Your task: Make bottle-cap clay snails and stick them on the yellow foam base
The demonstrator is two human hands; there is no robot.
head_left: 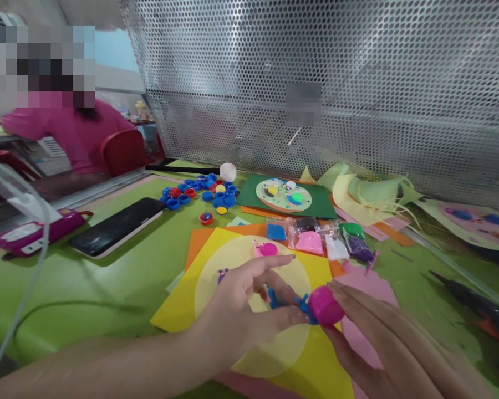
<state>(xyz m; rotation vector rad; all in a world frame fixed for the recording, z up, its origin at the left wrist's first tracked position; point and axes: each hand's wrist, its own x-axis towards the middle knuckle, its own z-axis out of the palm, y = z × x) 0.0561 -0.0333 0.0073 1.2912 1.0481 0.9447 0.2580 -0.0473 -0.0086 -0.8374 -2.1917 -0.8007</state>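
Note:
My left hand (245, 305) and my right hand (382, 338) meet over a pale yellow paper disc (216, 288) that lies on a yellow sheet (320, 366). Between their fingertips sits a magenta bottle cap (325, 305) with a bit of blue clay (301, 306) stuck beside it. The left thumb and lower fingers pinch the blue clay, its forefinger stretched out above. The right fingers lie long and straight, their tips pressed on the cap. On the disc are a pink snail shape (266, 249) and a small purple piece (222, 274).
Bags of coloured clay (316, 238) lie behind the sheets. A green card with a decorated disc (283, 195), blue and red bottle caps (199, 194), a phone (116, 226), a pink case (33, 233), paper scraps (370, 194) and a glue gun (478, 305) stand around. Another person in pink (70, 133) sits far left.

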